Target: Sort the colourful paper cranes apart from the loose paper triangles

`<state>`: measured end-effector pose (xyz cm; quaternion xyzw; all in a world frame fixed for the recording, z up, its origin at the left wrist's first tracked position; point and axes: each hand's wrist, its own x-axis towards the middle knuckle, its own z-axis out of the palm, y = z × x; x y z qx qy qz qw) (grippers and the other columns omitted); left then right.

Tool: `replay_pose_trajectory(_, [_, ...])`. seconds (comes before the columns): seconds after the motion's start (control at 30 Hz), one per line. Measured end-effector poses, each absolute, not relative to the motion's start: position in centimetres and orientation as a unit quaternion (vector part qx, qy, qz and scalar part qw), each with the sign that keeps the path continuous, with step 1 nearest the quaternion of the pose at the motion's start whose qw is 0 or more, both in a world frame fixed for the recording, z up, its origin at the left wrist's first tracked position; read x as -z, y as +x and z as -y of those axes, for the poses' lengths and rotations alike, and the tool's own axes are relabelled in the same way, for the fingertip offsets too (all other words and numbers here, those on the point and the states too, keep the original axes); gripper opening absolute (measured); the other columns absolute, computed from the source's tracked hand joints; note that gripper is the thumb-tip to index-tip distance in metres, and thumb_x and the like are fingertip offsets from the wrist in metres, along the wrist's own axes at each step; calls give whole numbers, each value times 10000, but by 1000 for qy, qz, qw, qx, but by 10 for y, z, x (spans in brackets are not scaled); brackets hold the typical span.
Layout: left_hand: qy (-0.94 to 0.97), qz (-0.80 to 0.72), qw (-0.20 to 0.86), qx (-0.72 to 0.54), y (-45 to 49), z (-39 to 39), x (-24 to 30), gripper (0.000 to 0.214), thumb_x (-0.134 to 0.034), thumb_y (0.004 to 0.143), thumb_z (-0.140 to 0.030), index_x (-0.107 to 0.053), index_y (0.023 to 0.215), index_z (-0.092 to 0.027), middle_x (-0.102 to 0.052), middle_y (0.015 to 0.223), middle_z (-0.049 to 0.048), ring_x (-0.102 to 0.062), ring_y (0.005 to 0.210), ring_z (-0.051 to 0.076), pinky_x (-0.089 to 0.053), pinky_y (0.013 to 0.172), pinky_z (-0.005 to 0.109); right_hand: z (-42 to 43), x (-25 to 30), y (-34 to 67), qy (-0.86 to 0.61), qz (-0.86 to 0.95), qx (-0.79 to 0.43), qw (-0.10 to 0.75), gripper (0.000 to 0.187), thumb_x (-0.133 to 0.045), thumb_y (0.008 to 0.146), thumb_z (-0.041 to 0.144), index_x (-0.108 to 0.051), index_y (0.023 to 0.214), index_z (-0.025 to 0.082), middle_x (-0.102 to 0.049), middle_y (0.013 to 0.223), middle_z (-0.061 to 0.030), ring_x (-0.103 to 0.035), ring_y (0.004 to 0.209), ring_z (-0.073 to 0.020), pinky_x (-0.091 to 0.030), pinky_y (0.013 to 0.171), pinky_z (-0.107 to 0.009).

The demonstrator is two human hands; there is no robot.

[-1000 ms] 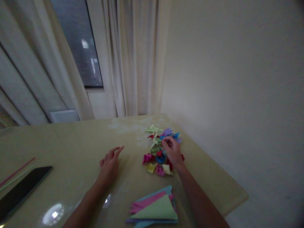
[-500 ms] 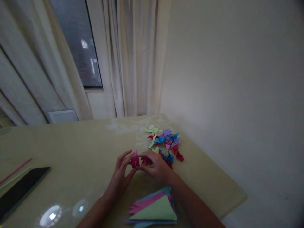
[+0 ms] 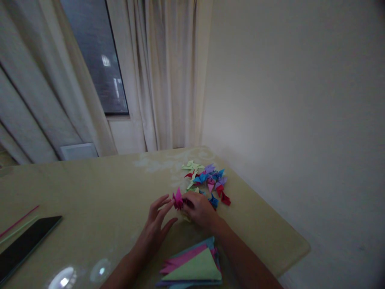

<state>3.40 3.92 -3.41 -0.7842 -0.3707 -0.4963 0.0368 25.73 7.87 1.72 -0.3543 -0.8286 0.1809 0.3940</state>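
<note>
A pink origami crane (image 3: pixel 177 199) is pinched in the fingers of my right hand (image 3: pixel 200 208), its point facing up. My left hand (image 3: pixel 158 218) is beside it on the left, fingers spread and thumb apart, with a fingertip at or very near the crane's edge. Just beyond my right hand lies a pile of folded paper cranes (image 3: pixel 210 176) in green, blue, purple, pink and red; my hand hides part of it. Closer to me, between my forearms, is a stack of folded coloured paper (image 3: pixel 192 267) with a light green sheet on top.
A dark phone or tablet (image 3: pixel 28 245) lies at the table's left, with a pink strip (image 3: pixel 19 220) and a pale green strip (image 3: pixel 18 229) beside it. The table (image 3: pixel 99 192) meets a wall on the right, and curtains (image 3: pixel 162 80) hang behind.
My left thumb and fingers have parted from the pink crane. The crane has moved slightly right and up with my right hand.
</note>
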Motion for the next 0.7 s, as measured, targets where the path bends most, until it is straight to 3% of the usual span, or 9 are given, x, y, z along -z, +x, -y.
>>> replay_pose_trajectory(0.13, [-776, 390, 36, 493, 29, -40, 33, 577, -638, 1024, -282, -435, 1555, -381, -527, 1482, 129, -725, 1155, 243, -684, 931, 419, -100, -18, 281, -471, 683, -144, 540, 253, -611, 961, 285, -732, 1172, 216, -773, 985, -70, -703, 829, -231, -548, 766, -326])
replay_pose_trajectory(0.23, [-784, 400, 16, 475, 25, -43, 37, 532, -617, 1035, -308, -460, 1541, -360, -585, 1430, 123, -722, 1149, 243, -682, 913, 405, -115, -17, 301, -501, 609, -151, 596, 384, -633, 948, 360, -695, 1291, 199, -786, 1109, -107, -732, 896, -255, -579, 779, -356])
replay_pose_trajectory(0.43, [-790, 407, -21, 457, 24, -44, 38, 337, -560, 1057, -349, -629, 1382, -298, -705, 1258, 99, -762, 1041, 220, -676, 859, 355, -126, -11, 314, -512, 590, -165, 603, 283, -621, 945, 453, -744, 978, 200, -789, 878, -80, -737, 790, -252, -577, 761, -364])
replay_pose_trajectory(0.7, [-800, 387, -21, 458, 22, -41, 21, 225, -514, 1071, -306, -709, 1169, -253, -772, 984, 68, -764, 831, 170, -634, 757, 271, -124, -8, 313, -514, 557, -160, 633, 388, -600, 981, 572, -712, 976, 200, -733, 775, -35, -667, 690, -217, -516, 640, -300])
